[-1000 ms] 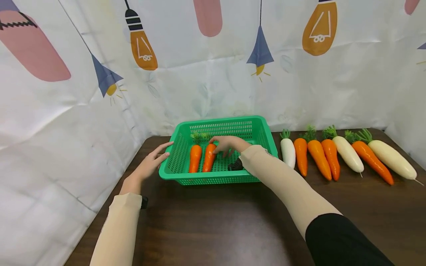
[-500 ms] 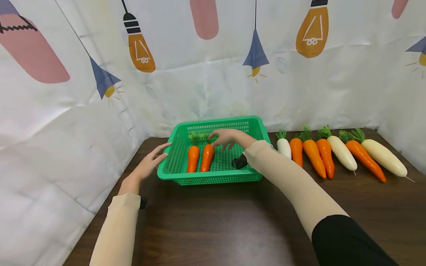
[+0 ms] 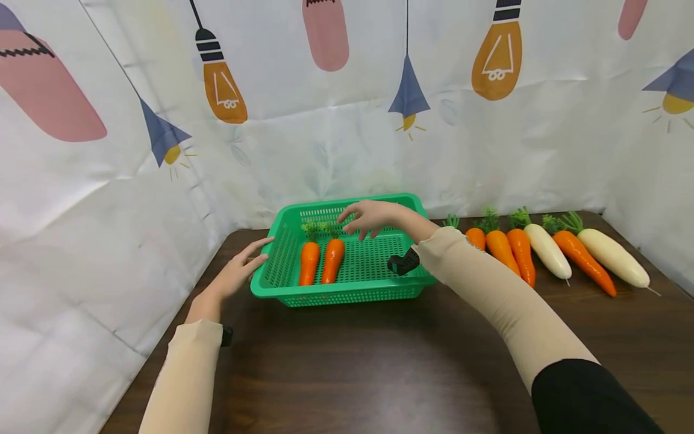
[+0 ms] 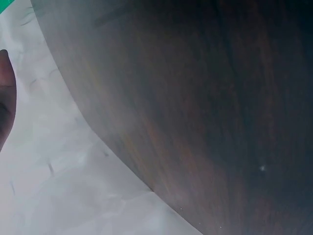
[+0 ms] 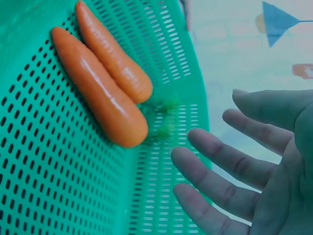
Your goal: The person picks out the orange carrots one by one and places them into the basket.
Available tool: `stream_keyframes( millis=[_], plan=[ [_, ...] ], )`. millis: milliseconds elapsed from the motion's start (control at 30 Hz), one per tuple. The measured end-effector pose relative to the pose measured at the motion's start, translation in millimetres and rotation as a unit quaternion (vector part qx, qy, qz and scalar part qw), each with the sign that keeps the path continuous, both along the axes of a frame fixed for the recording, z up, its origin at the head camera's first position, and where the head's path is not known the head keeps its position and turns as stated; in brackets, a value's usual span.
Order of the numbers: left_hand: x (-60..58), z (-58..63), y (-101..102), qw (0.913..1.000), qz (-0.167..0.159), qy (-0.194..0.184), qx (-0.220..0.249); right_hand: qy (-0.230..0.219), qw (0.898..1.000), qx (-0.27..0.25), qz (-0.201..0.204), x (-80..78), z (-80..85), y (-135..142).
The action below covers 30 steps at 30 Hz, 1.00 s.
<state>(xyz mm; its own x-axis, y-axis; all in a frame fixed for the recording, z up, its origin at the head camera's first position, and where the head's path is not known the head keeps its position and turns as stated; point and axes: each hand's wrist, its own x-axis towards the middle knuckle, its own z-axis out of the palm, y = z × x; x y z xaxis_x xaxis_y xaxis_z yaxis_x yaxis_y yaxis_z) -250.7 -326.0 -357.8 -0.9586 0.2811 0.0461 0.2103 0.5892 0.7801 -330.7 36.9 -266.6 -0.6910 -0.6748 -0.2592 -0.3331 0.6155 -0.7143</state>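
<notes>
Head view: two glossy orange carrots (image 3: 309,263) (image 3: 333,260) lie in a basket (image 3: 347,289), both hands (image 3: 236,274) (image 3: 373,216) loosely extended.

No words, labels, brands or numbers can be read in any of the three views. Near 3 o'clock in the head view, small marks (image 3: 475,244) run along the upper edge of the beige right sleeve (image 3: 499,295), too tiny to make out.

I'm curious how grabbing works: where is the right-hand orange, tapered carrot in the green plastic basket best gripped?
Likely from above and right, gripping the carrot across its thick end beside the feathery green leaves: it lies flat, with bare floor of the basket to its right.
</notes>
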Motion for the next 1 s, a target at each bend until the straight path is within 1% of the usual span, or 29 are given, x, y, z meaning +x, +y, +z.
stream_keyframes(
  millis=[167, 333, 533, 700, 800, 1000],
  plan=[
    [0.7, 0.1, 0, 1.0, -0.002, 0.003, 0.0, 0.01, 0.999, -0.033, -0.001, 5.3, 6.2, 13],
    [1.2, -0.4, 0, 1.0, -0.001, 0.006, -0.003, 0.028, 0.998, -0.048, 0.005, 10.1, 9.5, 24],
    [-0.3, -1.7, -1, 0.9999, -0.005, 0.009, -0.006, 0.053, 0.996, -0.074, -0.01, 19.2, 14.7, 41],
    [-0.6, -1.5, -1, 1.0, -0.003, 0.005, -0.002, 0.066, 0.993, -0.099, -0.011, 24.1, 15.8, 56],
    [0.0, -1.1, -1, 1.0, 0.0, 0.002, -0.003, 0.08, 0.991, -0.104, -0.016, 27.5, 15.7, 68],
    [0.6, -0.4, 0, 1.0, 0.003, -0.004, -0.008, 0.112, 0.988, -0.103, -0.038, 35.9, 13.1, 94]
  ],
)
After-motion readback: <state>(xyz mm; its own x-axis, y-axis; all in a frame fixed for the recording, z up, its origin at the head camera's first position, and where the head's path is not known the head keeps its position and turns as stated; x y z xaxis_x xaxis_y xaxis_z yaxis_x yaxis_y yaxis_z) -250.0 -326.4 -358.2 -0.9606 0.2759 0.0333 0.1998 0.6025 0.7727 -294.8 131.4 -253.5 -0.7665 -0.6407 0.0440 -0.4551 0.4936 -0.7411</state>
